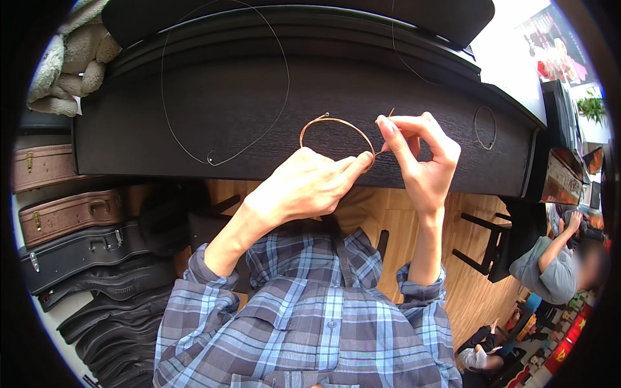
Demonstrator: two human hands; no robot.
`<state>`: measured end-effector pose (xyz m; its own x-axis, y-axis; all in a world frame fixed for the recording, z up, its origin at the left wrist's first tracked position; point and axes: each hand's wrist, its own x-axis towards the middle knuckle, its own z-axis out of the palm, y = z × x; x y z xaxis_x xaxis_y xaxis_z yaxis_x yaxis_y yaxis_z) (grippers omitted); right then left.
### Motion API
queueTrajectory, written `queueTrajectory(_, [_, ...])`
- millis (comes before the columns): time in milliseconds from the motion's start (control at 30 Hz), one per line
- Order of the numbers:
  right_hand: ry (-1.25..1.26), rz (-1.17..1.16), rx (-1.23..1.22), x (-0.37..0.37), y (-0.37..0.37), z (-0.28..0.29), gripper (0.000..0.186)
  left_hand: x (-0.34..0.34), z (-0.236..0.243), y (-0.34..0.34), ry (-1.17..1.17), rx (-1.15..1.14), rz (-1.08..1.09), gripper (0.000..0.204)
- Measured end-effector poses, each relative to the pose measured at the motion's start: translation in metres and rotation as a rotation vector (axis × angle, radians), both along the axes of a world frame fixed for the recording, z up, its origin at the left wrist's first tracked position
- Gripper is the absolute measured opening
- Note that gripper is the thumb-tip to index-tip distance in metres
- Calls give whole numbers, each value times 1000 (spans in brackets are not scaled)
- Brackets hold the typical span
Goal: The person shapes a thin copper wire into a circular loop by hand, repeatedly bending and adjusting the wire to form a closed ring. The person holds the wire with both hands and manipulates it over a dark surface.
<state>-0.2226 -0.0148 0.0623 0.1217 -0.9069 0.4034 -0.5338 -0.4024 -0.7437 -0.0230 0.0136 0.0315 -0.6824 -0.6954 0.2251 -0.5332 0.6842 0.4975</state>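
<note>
A copper-coloured guitar string (348, 122), coiled into a loop with a small ball end, is in front of me over a black wood-grained piano lid (233, 77). My left hand (301, 181) is closed, pinching the coil's near right side between thumb and forefinger. Just right of it, my right hand (427, 155) pinches the string's loose end, which pokes up past the fingertips. A thin silvery string (288, 72) lies in a wide loop on the left. Toward the right sits a smaller coiled string (477, 119), and another thin wire (396, 48) runs down from the back.
Instrument cases (71, 216) and black soft bags (123, 304) are stacked at left. A plush toy (77, 55) sits at the far left corner. Right of me stand a dark stool (482, 242) and, farther off, a seated person (546, 268) and another person (479, 352).
</note>
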Motion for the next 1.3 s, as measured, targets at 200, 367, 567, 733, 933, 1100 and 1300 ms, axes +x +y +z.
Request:
queueTrajectory(200, [-87, -40, 55, 6, -1, 0, 7, -9, -1, -4, 42, -131, 122, 19])
queueTrajectory(367, [-75, -64, 74, 6, 1, 0, 8, -9, -6, -1, -26, -137, 220, 21])
queueTrajectory(567, [-53, -52, 59, 8, 4, -5, 6, -11, -13, -2, -72, -132, 200, 20])
queueTrajectory(733, [42, -19, -9, 8, -4, -8, 5, -10, -16, -1, -132, -166, 167, 25])
queueTrajectory(933, [134, 0, -137, 10, -17, -7, 9, -11, -21, -3, -87, -241, 44, 23])
queueTrajectory(1100, [153, 20, -220, -9, -36, 0, 10, -12, -25, 0, -45, -204, 32, 21])
queueTrajectory(1300, [22, -86, -22, -51, -13, 10, 7, -9, -25, -2, 66, -147, 123, 12])
